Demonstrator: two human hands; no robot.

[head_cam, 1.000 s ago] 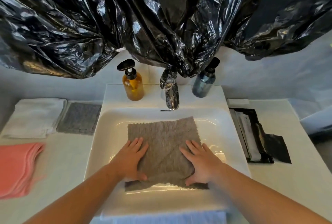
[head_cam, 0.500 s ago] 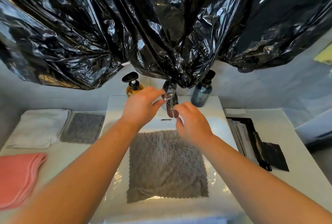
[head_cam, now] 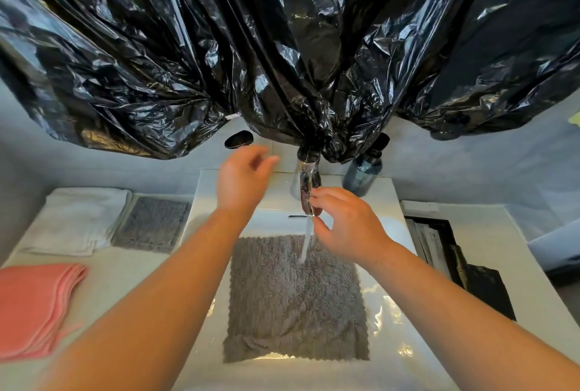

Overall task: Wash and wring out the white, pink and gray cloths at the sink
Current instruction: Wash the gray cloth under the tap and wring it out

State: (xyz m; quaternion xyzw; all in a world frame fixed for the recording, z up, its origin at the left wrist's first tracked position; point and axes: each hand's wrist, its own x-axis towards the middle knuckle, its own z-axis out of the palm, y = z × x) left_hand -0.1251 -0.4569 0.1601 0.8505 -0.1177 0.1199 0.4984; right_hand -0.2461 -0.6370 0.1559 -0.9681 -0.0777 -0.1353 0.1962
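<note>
Now, the gray cloth (head_cam: 295, 296) lies spread flat in the basin of the sink (head_cam: 386, 199), below your right hand (head_cam: 348, 227) and reaching back toward you along both forearms. A thin stream of water (head_cam: 306, 241) falls from the faucet (head_cam: 309, 180) onto the cloth's far edge, just to the left of that hand's thumb.

Your right hand sits at the tip of the spout with its fingers bent. The fingertips (head_cam: 315, 197) touch the side of the spout and the thumb lies just under its end. Whether they actually pinch the spout or only rest against it, you cannot tell from this view. The wrist is raised above the basin, back of the hand up.

Your left hand (head_cam: 241, 177) is lifted over the back of the sink, apart from the faucet. Its fingers are loosely curled and it holds nothing. A dark pump head (head_cam: 238, 141) shows just beyond its fingers.

Well out to the left of that hand, on the counter, lie the folded white cloths (head_cam: 81, 221), a second gray cloth (head_cam: 152, 222) beside them, and the stacked pink cloths (head_cam: 34, 309) nearer you. Beyond your right hand stands a blue bottle (head_cam: 362, 174). A black tray (head_cam: 455, 265) lies to its right. Black plastic sheeting (head_cam: 282, 45) hangs above both hands.
</note>
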